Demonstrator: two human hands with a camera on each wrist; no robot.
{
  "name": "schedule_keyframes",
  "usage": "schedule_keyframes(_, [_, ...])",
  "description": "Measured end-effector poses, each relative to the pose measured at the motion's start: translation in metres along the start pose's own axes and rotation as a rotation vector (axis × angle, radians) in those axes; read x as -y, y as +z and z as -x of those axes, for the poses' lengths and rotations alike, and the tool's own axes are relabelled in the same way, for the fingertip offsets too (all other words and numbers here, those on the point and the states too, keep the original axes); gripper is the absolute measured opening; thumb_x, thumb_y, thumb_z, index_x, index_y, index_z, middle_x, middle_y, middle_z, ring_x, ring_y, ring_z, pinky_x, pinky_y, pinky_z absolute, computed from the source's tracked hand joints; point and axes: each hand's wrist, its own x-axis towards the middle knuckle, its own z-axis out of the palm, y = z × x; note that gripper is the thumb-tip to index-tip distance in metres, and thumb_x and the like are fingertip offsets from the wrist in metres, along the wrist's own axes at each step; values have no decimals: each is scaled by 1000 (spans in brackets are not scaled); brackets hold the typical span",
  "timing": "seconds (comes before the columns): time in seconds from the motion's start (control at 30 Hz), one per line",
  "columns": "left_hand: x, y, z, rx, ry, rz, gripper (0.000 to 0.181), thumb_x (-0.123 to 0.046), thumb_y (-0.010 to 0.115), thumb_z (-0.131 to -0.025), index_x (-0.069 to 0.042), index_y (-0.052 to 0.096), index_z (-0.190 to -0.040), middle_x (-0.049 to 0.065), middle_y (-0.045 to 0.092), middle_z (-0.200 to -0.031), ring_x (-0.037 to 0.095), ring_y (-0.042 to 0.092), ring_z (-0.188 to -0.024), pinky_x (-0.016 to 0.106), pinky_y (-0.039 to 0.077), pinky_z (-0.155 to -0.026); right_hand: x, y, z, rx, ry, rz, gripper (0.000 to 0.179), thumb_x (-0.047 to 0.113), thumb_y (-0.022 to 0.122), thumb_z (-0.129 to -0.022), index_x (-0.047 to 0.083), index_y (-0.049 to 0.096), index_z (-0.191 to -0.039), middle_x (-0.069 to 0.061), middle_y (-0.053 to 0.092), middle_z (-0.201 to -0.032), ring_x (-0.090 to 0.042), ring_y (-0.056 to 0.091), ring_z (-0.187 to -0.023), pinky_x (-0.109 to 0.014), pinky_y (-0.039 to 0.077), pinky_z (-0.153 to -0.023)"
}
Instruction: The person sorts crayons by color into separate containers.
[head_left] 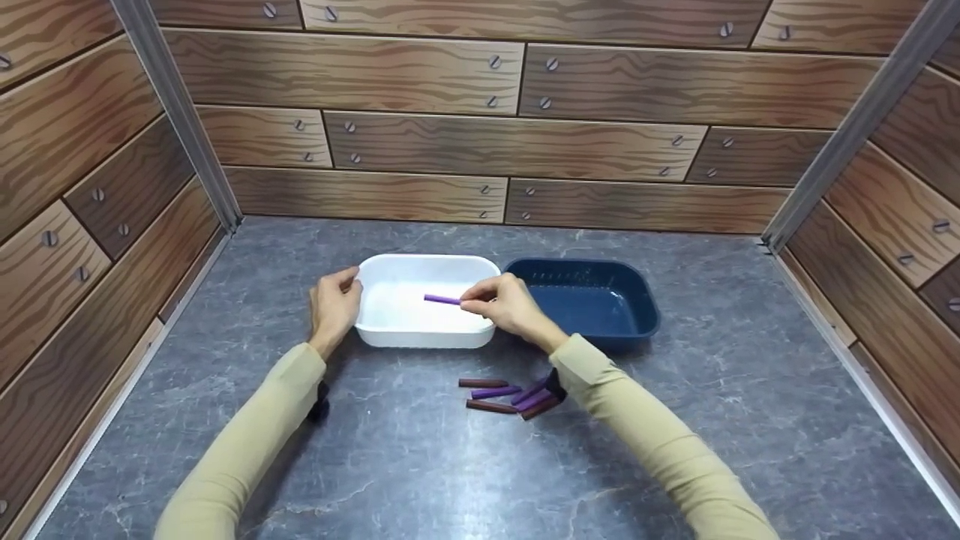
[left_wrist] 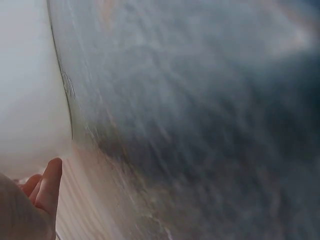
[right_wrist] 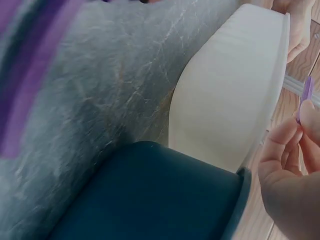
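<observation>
Two pale khaki cloth sleeves [head_left: 660,442] come closest to the camera, cut off by the head view's bottom edge. Farther in, a slim, straight purple stick [head_left: 441,299] is over the opening of a glossy white tub with rounded corners [head_left: 427,339]. The right hand [head_left: 514,306] pinches it between thumb and fingertips, which hide its right end. The left hand [head_left: 334,306] touches the tub's left end; whether its fingers curl round the rim I cannot tell, as the left wrist view catches only part of them at its lower left corner.

Just right of the white tub sits a dark blue, round-cornered tub [head_left: 600,311], its left end partly behind the right hand. Nearer the camera, slim brown and purple sticks [head_left: 491,406] lie loosely grouped, some partly covered by a black object [head_left: 556,384] at the right wrist; the right wrist view shows purple ones blurred and cropped.

The table [head_left: 420,472] is grey with pale marble-like veins. Around it stand walls of printed wood planks [head_left: 450,142] with drawn screw heads, joined by grey corner strips [head_left: 184,127].
</observation>
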Motion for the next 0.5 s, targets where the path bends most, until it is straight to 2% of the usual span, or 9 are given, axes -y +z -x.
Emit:
schedule_keyframes(0.2, [-1, 3, 1, 17, 6, -7, 36, -15, 54, -96, -7, 65, -129, 13, 71, -118, 24, 69, -107, 40, 54, -91, -1, 11, -8, 23, 13, 2, 10, 18, 77, -85, 11, 80, -91, -3, 75, -84, -4, 61, -66, -20, 50, -61])
schedule_keyframes(0.5, [-1, -1, -1, 9, 12, -18, 36, -14, 53, -96, -6, 64, -129, 14, 71, -117, 25, 68, -107, 40, 54, -91, 7, 29, -24, 35, 38, -27, 10, 16, 75, -86, 8, 79, -91, -5, 75, -86, -6, 60, -68, -19, 49, -61])
